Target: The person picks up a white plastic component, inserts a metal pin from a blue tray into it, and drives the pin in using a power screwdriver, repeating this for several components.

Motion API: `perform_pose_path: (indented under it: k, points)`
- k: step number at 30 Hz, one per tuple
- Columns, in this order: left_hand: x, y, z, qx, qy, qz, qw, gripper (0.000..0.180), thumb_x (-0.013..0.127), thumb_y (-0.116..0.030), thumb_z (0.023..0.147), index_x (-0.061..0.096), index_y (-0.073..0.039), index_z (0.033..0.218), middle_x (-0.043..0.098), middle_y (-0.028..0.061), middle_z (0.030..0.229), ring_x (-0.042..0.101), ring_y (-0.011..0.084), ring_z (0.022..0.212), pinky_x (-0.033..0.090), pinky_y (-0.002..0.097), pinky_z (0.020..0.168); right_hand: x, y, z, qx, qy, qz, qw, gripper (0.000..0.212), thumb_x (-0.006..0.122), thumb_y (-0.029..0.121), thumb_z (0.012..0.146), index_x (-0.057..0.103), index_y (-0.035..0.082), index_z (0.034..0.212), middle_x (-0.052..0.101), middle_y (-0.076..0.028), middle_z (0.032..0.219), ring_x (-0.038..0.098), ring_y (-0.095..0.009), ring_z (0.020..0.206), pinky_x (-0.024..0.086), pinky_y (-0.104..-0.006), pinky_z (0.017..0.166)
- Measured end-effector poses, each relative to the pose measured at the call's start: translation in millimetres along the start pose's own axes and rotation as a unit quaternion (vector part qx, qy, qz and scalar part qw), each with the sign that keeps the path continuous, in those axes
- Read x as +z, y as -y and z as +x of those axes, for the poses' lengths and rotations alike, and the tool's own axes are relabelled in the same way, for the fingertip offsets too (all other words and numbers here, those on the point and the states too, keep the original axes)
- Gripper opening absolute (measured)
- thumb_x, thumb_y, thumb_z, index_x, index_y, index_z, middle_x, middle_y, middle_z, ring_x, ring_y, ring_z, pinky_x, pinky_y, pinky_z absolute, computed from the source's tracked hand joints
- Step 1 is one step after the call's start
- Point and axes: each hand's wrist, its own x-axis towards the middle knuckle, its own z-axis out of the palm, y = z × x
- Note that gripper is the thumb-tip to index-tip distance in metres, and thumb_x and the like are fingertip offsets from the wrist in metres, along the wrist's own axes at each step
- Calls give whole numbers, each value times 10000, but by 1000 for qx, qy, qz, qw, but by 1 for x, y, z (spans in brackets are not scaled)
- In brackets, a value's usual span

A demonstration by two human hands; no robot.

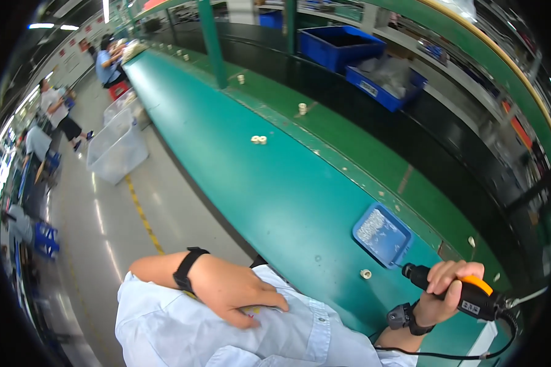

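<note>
My right hand point(447, 293) is wrapped round a black and orange electric screwdriver point(417, 276). Its tip points left, close to the near corner of a blue tray point(366, 246) that has many small silvery pieces point(373, 226) in it. Just left of the screwdriver, a small cream round part point(365, 274) sits on the green tabletop point(288, 232). My left hand point(232, 292) lies against the front of my light blue shirt point(275, 342), fingers loosely stretched, with nothing visible in it.
Farther along the table stand two cream round parts point(259, 140), with more on the ledge point(302, 109). Blue bins point(340, 49) sit on the dark belt behind. A cord point(513, 330) hangs from the screwdriver. Translucent crates point(117, 150) and people point(55, 110) are at the left.
</note>
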Motion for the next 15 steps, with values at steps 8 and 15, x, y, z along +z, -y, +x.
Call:
perform_pose_path:
  k: [8, 15]
  points:
    - [-10, -5, 9, -25, 39, 9, 999, 522, 577, -164, 820, 399, -35, 1293, 501, 150, 1220, 574, 296, 953, 496, 345, 780, -5, 7, 3, -2, -45, -14, 999, 315, 663, 240, 801, 416, 57, 872, 461, -10, 546, 441, -112, 406, 370, -239, 426]
    - [-2, 5, 17, -46, 42, -66, 996, 541, 495, -90, 813, 325, -63, 1326, 517, 148, 1206, 588, 294, 879, 480, 382, 761, -13, 5, 5, -6, -39, -24, 999, 315, 660, 238, 802, 416, 54, 879, 458, -12, 520, 453, -117, 419, 387, -242, 445]
